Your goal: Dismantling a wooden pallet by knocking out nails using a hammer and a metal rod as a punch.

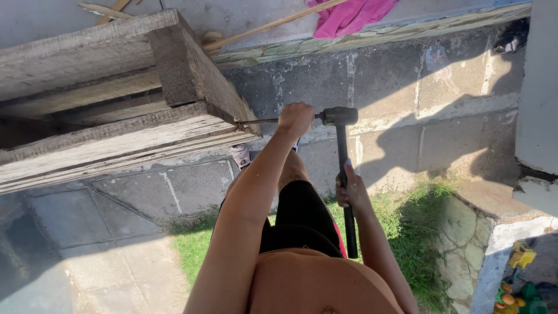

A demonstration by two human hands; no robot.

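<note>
Head view | left hand fisted on chisel | right hand grips hammer

Hard sunlight falls on my arms, sharp and bright. Deep shadows cross the block wall and paving. The edges bend slightly.

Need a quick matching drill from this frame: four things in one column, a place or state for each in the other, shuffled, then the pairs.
Column one:
1. hammer
2. chisel
3. pink cloth
4. toys

Column two:
a. lying on top of the block wall
b. gripped by the right hand, head up
c. held level by the left hand, tip at the wooden pallet
d. bottom right corner, on the ground

Pairs: 1-b, 2-c, 3-a, 4-d
</note>
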